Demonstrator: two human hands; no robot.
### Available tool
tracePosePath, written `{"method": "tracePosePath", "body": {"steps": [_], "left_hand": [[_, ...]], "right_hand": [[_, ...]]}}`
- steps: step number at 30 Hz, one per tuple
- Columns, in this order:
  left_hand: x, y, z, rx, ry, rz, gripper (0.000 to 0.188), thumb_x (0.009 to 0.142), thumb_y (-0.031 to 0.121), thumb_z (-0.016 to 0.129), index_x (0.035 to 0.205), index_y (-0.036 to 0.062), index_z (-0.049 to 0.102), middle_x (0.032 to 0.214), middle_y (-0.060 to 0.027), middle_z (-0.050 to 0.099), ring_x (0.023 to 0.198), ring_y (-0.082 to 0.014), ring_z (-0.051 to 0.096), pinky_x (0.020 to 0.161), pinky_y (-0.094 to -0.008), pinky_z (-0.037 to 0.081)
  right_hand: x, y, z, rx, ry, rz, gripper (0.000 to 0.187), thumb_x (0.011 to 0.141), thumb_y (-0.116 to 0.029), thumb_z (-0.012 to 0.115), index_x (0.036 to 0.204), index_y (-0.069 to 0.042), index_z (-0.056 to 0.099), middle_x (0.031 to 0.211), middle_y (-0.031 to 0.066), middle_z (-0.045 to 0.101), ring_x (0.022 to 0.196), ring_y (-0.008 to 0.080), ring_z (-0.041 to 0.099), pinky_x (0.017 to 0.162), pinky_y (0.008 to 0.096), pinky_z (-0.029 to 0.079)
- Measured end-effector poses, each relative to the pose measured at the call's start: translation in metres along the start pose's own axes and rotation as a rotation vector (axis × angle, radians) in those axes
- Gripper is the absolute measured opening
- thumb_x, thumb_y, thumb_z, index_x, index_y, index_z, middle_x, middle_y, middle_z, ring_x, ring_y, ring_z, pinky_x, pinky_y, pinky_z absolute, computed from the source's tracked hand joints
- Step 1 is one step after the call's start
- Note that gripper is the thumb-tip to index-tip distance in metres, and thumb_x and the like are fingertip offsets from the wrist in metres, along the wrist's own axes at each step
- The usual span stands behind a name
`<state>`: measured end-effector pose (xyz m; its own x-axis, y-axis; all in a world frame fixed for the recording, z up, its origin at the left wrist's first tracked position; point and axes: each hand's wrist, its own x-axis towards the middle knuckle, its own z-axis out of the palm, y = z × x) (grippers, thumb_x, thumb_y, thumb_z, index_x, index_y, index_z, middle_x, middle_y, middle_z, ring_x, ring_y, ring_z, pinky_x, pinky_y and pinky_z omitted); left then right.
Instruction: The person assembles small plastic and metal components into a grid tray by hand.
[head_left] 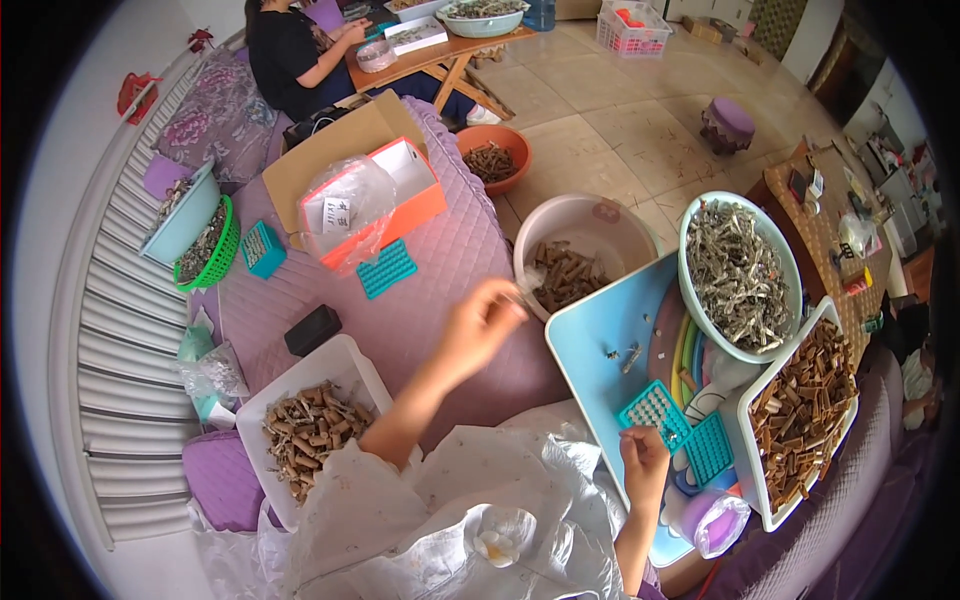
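Observation:
My left hand (482,325) is raised beside the rim of a beige tub (632,225), its fingertips pinched together. Whatever lies between them is too small to name. In that tub are brown, roll-shaped pieces (570,278). My right hand (645,460) is curled closed at the lower edge of a teal pegged tray (650,408) with small pale pieces in its holes; anything in its fingers is hidden. A second teal tray (708,450) lies beside it on the blue rainbow-patterned board (585,325). A few small metallic bits (631,358) lie loose there.
To the right stand a basin of silvery pieces (740,275) and a white bin of brown strips (805,410). At my left is a white bin of tan rolls (315,425). An orange-red box (415,190) sits ahead; a person (290,60) works at a far table.

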<state>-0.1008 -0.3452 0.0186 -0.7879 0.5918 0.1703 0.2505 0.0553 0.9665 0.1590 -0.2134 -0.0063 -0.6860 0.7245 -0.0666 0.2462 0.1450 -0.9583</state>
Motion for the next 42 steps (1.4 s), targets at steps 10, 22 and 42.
{"method": "tracePosePath", "body": {"steps": [10, 22, 42], "left_hand": [[0.117, -0.089, -0.180, 0.257, 0.699, 0.076, 0.028, 0.080, 0.016, 0.053, 0.104, 0.0022, 0.047, 0.069, -0.0057, 0.056, 0.061, -0.0113, 0.051, 0.057, -0.0239, 0.040], [0.053, -0.106, 0.103, 0.049, -0.381, -0.086, 0.012, 0.080, 0.015, 0.053, 0.085, 0.0040, 0.053, 0.063, -0.0027, 0.052, 0.055, -0.0069, 0.045, 0.051, -0.0231, 0.037], [0.109, 0.022, 0.329, 0.246, -0.654, 0.513, 0.019, 0.071, 0.010, 0.059, 0.089, 0.0051, 0.057, 0.073, -0.0108, 0.060, 0.069, -0.0261, 0.059, 0.062, -0.0343, 0.046]], "right_hand": [[-0.033, 0.042, -0.030, 0.048, 0.080, 0.188, 0.004, 0.079, -0.003, 0.052, 0.078, 0.001, 0.054, 0.063, -0.0022, 0.048, 0.055, 0.0022, 0.040, 0.049, 0.0159, 0.031], [-0.039, -0.154, -0.029, 0.899, -0.204, -0.759, 0.038, 0.087, -0.038, 0.037, 0.079, -0.006, 0.055, 0.084, 0.0101, 0.054, 0.071, 0.0204, 0.050, 0.064, 0.0329, 0.039], [-0.054, -0.144, -0.075, 1.020, -0.195, -0.974, 0.019, 0.083, -0.027, 0.049, 0.076, -0.010, 0.054, 0.081, 0.0039, 0.053, 0.073, 0.0156, 0.047, 0.063, 0.0264, 0.041]]}}
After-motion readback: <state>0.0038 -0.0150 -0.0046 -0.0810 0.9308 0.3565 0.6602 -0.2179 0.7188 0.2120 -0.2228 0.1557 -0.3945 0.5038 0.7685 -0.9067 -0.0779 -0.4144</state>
